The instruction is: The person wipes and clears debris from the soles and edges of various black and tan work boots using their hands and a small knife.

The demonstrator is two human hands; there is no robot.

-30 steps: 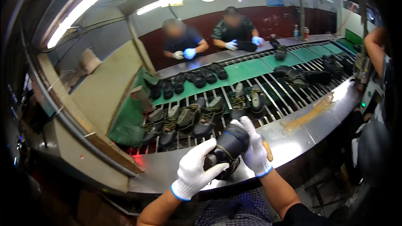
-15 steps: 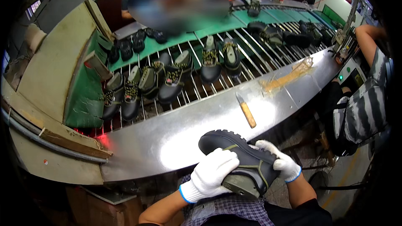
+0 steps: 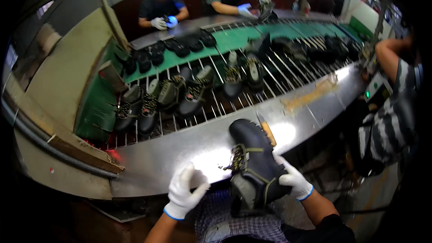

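A black work shoe [image 3: 256,162] with yellow stitching and black-and-yellow laces is held before me, toe pointing away and upper showing. My right hand [image 3: 292,177], in a white glove, grips it at its right side towards the heel. A grey block [image 3: 244,188] fills its opening. To the left of the shoe, apart from it, my gloved left hand [image 3: 186,190] is open with thumb and fingers spread. Just beyond the shoe's right side, a knife's wooden handle [image 3: 268,134] lies on the metal ledge; its blade is partly hidden.
Beyond the metal ledge [image 3: 157,162], a rack of metal bars carries several laced shoes [image 3: 196,92]. More dark shoes [image 3: 181,48] stand on the green strip behind. Two gloved co-workers [image 3: 162,9] work opposite; a person in striped clothing [image 3: 391,121] is at right.
My left hand has let go of the shoe and moved left. The shoe has been turned, so its laces and upper now show instead of its sole edge. The opposite co-worker's hands have come together.
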